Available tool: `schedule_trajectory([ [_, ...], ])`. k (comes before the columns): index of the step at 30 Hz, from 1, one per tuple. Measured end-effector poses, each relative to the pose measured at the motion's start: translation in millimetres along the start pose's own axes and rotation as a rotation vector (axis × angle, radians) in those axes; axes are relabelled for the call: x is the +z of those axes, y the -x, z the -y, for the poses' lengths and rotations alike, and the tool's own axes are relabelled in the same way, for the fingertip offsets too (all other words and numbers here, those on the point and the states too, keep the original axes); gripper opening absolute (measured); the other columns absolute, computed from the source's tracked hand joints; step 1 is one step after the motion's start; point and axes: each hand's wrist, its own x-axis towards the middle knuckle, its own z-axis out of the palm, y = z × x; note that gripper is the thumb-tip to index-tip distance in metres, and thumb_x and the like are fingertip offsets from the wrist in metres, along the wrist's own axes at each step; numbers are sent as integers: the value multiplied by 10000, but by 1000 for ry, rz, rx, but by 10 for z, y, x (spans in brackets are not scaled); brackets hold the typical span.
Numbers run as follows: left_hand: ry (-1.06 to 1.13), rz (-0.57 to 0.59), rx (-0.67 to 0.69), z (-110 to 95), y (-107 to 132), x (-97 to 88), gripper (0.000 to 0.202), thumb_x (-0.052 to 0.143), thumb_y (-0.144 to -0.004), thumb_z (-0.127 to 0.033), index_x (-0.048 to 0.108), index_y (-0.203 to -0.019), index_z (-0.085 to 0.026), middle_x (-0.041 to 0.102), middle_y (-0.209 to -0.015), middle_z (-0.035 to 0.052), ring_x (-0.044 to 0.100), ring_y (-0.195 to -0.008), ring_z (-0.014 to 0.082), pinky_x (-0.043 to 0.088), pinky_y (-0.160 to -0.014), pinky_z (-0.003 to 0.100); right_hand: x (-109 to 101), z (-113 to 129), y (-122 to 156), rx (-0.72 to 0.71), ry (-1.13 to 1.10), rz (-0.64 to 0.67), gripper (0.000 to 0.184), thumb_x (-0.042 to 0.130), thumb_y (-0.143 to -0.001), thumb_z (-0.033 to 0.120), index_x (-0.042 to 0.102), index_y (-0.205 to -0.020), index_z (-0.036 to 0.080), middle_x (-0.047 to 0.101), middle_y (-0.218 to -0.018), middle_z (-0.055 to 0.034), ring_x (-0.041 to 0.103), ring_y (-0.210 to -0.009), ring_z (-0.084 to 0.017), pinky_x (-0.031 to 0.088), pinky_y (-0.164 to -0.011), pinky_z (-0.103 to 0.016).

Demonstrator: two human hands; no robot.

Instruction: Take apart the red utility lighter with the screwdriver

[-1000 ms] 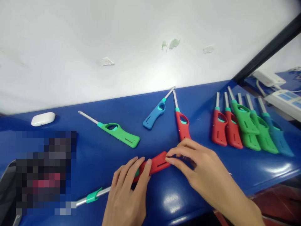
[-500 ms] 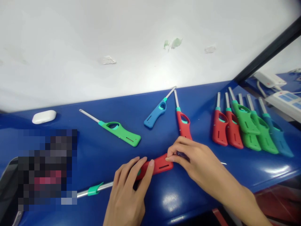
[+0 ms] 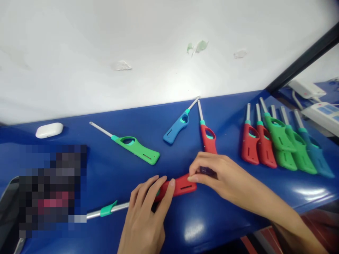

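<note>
A red long-necked lighter (image 3: 182, 186) lies on the blue table, its metal tube pointing left. A loose teal collar (image 3: 108, 209) sits partway along that tube. My left hand (image 3: 144, 211) lies over the lighter's trigger area, fingers across the body and thumb along its near side, holding it down. At the handle's right end, my right hand (image 3: 215, 173) is closed, thumb and forefinger pinched against the red plastic. A dark purplish, handle-like object (image 3: 208, 171) shows inside its grip; what the fingertips pinch is hidden. Beyond this hand lies another red lighter (image 3: 210, 141), its lower end covered.
A green lighter (image 3: 137, 150) and a blue lighter (image 3: 176, 128) lie farther back. Several lighters, including a red one (image 3: 250, 146), are grouped at the right. A white earbud case (image 3: 49, 130) and a pixelated patch are at left. A white wall (image 3: 148, 84) bounds the table behind.
The view has shifted slightly. My right hand has turned a little, showing more of the dark purplish object. My left hand stays on the red lighter.
</note>
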Motion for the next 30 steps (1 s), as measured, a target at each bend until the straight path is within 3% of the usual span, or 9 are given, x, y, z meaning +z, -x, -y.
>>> schedule_trajectory([
  [4, -40, 22, -5, -2, 6, -6, 689, 385, -839, 166, 592, -1410, -158, 618, -1375, 151, 531, -1292, 313, 444, -997, 499, 11, 161, 107, 47, -28, -227, 131, 621, -1074, 438, 639, -1131, 321, 629, -938, 37, 591, -776, -158, 450, -646, -284],
  [7, -52, 19, -6, -9, 8, -24, 679, 392, -849, 160, 589, -1415, -158, 625, -1367, 155, 541, -1288, 311, 461, -987, 495, -37, 313, 195, -51, -95, -396, 254, 510, -1119, 339, 648, -1332, 347, 627, -1056, -9, 610, -880, -171, 506, -706, -283],
  [9, -56, 20, -12, -13, 0, -28, 695, 387, -840, 170, 582, -1422, -155, 624, -1369, 157, 540, -1295, 311, 468, -988, 498, -50, 385, 225, -138, -165, -522, 283, 528, -1102, 240, 681, -1322, 330, 639, -1019, -15, 620, -884, -171, 530, -740, -282],
  [13, -63, 6, -12, -19, -25, -12, 704, 389, -828, 189, 584, -1417, -144, 616, -1370, 163, 542, -1297, 317, 473, -987, 503, 22, 400, 200, -233, -310, -716, 194, 655, -1028, 146, 735, -1133, 288, 674, -951, -2, 661, -867, -180, 556, -772, -313],
  [18, -52, 13, -13, -15, -20, 3, 700, 401, -840, 188, 575, -1429, -149, 603, -1383, 164, 536, -1303, 322, 482, -987, 513, 150, 332, 126, -274, -471, -752, 173, 654, -1019, 107, 713, -1071, 261, 605, -989, 0, 668, -854, -175, 613, -831, -355],
  [30, -43, 12, -14, -13, -11, -7, 720, 395, -825, 199, 574, -1431, -145, 591, -1388, 163, 527, -1304, 322, 468, -992, 513, 196, 333, 106, -280, -395, -740, 197, 649, -1023, 114, 729, -1073, 287, 649, -929, -29, 615, -945, -250, 552, -751, -406],
])
